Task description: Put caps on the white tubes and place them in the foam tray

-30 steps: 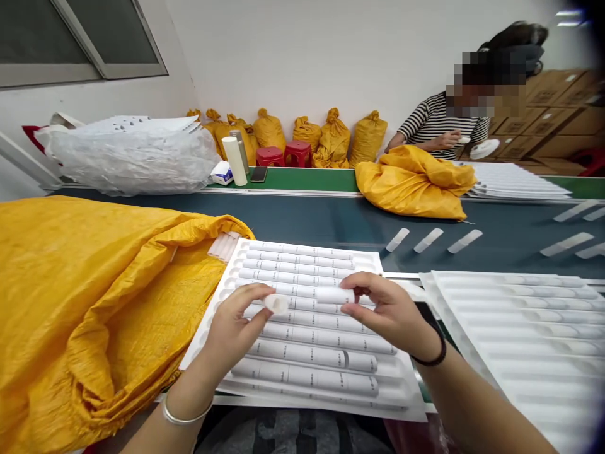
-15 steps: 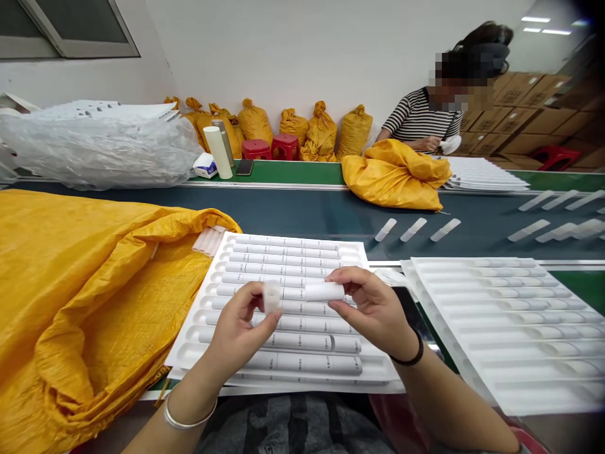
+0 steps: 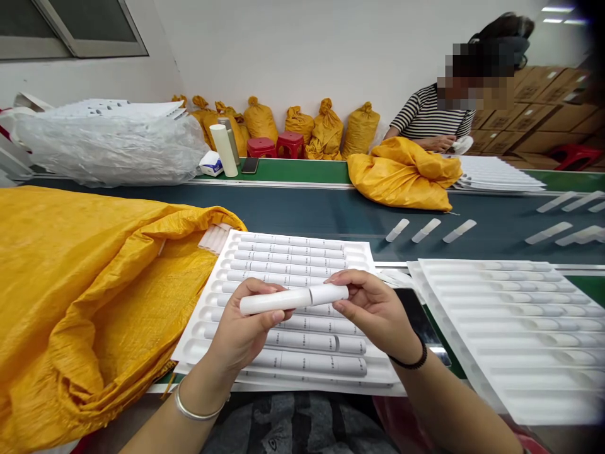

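My left hand (image 3: 243,331) pinches the long body of a white tube (image 3: 276,301). My right hand (image 3: 371,309) grips the short white cap (image 3: 328,293) at the tube's right end, and the two parts meet end to end. Both hands hover over a white moulded tray (image 3: 208,315) that holds several printed white tubes in its grooves. The lower left grooves of the tray stand unfilled.
A big yellow woven sack (image 3: 80,296) lies open at my left. Stacked empty trays (image 3: 515,328) sit at my right, a dark phone (image 3: 420,325) between. White pieces (image 3: 425,230) ride the dark conveyor belt (image 3: 307,214). Across it a person in a striped shirt (image 3: 430,116) works beside another sack (image 3: 404,173).
The left hand turned its tube from end-on to lying sideways, and the cap in the right hand now meets the tube's end. Before, the two parts were held apart.
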Motion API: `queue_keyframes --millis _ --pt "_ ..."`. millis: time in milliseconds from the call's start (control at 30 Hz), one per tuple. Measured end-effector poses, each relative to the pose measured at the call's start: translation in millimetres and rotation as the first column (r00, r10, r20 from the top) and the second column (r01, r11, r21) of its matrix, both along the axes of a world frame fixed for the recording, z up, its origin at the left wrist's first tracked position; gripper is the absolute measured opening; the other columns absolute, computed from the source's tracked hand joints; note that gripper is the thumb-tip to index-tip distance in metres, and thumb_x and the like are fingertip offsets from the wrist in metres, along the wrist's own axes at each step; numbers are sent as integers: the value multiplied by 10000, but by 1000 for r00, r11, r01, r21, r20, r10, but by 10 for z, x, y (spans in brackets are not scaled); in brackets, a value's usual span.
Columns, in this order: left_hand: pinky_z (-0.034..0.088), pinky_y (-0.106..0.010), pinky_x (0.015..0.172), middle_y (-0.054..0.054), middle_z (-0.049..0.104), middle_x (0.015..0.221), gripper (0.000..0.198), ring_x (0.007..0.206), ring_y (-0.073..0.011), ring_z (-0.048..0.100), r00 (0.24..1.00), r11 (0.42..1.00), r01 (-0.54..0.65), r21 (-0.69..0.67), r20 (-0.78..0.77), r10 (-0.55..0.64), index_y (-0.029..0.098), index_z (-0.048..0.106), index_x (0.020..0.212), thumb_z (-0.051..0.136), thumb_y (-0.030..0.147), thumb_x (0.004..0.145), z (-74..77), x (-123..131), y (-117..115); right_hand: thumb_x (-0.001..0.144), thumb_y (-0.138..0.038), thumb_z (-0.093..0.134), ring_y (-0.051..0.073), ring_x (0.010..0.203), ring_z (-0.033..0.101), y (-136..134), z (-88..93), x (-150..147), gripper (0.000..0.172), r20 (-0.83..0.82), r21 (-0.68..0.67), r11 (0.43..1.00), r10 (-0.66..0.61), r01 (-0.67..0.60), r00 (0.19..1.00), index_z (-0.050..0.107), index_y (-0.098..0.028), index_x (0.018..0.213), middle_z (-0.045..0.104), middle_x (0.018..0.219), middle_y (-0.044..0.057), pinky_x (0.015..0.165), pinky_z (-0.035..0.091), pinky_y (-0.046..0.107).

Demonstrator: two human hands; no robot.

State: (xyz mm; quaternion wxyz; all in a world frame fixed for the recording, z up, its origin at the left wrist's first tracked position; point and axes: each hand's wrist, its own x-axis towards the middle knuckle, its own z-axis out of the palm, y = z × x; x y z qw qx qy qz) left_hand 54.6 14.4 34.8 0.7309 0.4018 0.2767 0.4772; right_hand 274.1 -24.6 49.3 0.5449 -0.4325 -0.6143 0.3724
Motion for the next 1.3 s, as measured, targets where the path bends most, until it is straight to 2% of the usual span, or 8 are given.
queue_keyframes --millis 133,267,433,700,933,1067,1167,1300 --pt "480 -194 563 17 652 761 249 646 -111 600 880 966 -31 256 -452 148 225 662 834 805 218 630 -35 -92 33 832 -186 636 214 966 606 -5 87 135 270 283 165 985 -8 -40 959 597 -263 1089 644 1001 64 841 519 376" --pt "482 -248 600 -26 671 810 265 719 -171 614 695 862 147 485 -671 259 231 685 986 726 288 731 14 -138 47 838 -160 619 212 969 612 -1 143 157 312 471 261 961 -42 -94 881 580 -251 1134 647 1012 71 840 519 361" --pt "495 -286 751 -47 673 964 308 857 -189 626 695 726 352 591 -685 220 251 617 1159 582 238 853 110 -146 34 865 -196 601 183 928 624 39 109 129 279 508 275 955 -45 -113 860 565 -235 1139 653 994 66 808 518 310" --pt "482 -311 798 -63 634 996 510 916 -196 576 682 490 340 803 -569 459 273 501 1301 575 92 830 80 -104 -12 890 -364 564 134 669 618 42 47 74 240 533 106 993 -17 -47 846 590 -216 1078 667 802 23 612 508 237" --pt "484 -320 757 -69 641 962 619 850 -201 575 682 401 315 860 -499 535 269 429 1362 574 39 806 57 -53 -74 904 -313 544 165 796 646 -2 49 -3 238 484 153 985 -1 -83 875 562 -233 1127 684 927 56 709 530 284" --pt "495 -337 786 -68 646 971 649 877 -208 591 632 395 446 803 -596 495 291 329 1422 550 91 846 -73 -58 -60 890 -292 566 201 874 637 82 -103 -29 265 694 174 960 38 -219 719 585 -203 1139 675 983 91 756 528 324" --pt "469 -407 905 -115 590 1202 715 1083 -270 557 488 492 531 690 -723 489 267 262 1454 616 292 834 -130 -163 105 879 -273 541 238 804 608 363 -274 157 216 832 282 941 -144 -185 535 642 -169 1038 656 858 112 729 503 376" --pt "441 -426 936 -140 539 1284 628 1107 -297 552 218 722 316 616 -788 576 191 369 1397 547 438 848 -117 -645 650 854 -300 528 247 954 582 994 -438 881 288 828 196 881 -384 430 409 611 -142 1080 645 1019 137 865 441 337"
